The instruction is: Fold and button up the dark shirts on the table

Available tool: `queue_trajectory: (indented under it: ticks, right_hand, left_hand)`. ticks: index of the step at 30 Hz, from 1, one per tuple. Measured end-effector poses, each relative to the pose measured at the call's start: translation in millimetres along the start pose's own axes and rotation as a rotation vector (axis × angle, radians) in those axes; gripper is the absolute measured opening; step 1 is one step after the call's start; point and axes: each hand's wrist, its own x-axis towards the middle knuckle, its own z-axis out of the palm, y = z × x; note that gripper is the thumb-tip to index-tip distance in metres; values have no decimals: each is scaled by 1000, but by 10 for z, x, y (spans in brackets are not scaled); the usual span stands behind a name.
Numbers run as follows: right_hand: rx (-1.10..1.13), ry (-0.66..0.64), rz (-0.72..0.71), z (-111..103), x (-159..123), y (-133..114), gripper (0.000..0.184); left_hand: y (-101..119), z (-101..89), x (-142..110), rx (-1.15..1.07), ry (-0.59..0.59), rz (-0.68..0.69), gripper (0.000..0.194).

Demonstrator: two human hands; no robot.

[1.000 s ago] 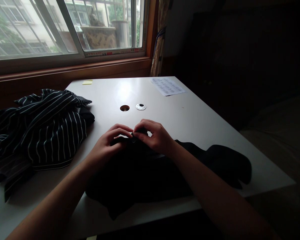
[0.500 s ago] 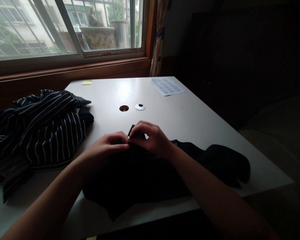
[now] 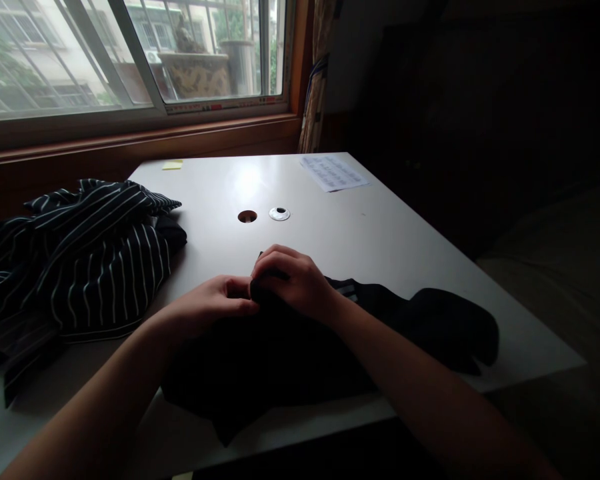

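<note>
A black garment (image 3: 280, 360) lies spread across the near part of the white table (image 3: 205, 180), one part of it reaching out to the right. My left hand (image 3: 220, 298) pinches its raised upper edge between thumb and fingers. Close beside it, my right hand (image 3: 297, 277) is closed on the same edge, the fingers curled over the cloth. Both hands nearly meet above the garment. The cloth is so dark that its folds, and any small part between the fingertips, cannot be made out.
A heap of black-and-white striped cloth (image 3: 105, 267) lies at the left. Farther back are a round hole (image 3: 247, 217), a silvery round cover (image 3: 280, 213), printed paper (image 3: 334, 173) and a yellow note (image 3: 173, 165). A window (image 3: 205, 73) stands behind the table.
My right hand has shifted slightly left and turned, its fingers now folded further over the cloth edge. The pointed bit of cloth above the hands has mostly gone from sight.
</note>
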Motion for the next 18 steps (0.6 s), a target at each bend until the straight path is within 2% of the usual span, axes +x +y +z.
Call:
queue_trajectory:
  ticks: [3,6,10,18]
  right_hand:
    - [-5,11,12,-2,4,7,14]
    - [-15,48,31,-10,12,25,15]
    - [-37,103,66,-26,18,33,16]
    - [-56,98,63,-14,6,7,20]
  left_hand:
    - [-31,34,30,-69,19,-8,24]
    - [-47,44,52,-101,56,40,25]
    - [-57,-25,43,-78,102,83,24]
    - [-51,-118,3,8,35,30,23]
